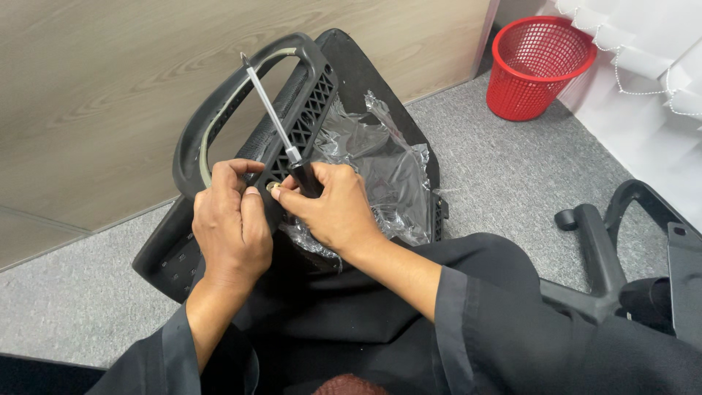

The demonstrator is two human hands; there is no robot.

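Note:
My left hand (229, 223) grips the lower edge of a black plastic chair armrest frame (292, 102) with a ribbed grid face and a grey inner trim. My right hand (333, 208) holds a screwdriver (274, 117) by its black handle, the metal shaft pointing up and to the left. Its fingertips pinch a small brass-coloured screw (273, 189) between both hands, against the armrest. The armrest leans on a black chair seat pan (380, 80) partly covered in crumpled clear plastic wrap (387, 164).
A red mesh waste basket (537, 66) stands at the back right on grey carpet. A black chair base with a castor (592, 234) lies at the right. A wood-grain panel (110, 80) fills the left. White blinds (643, 44) hang at the top right.

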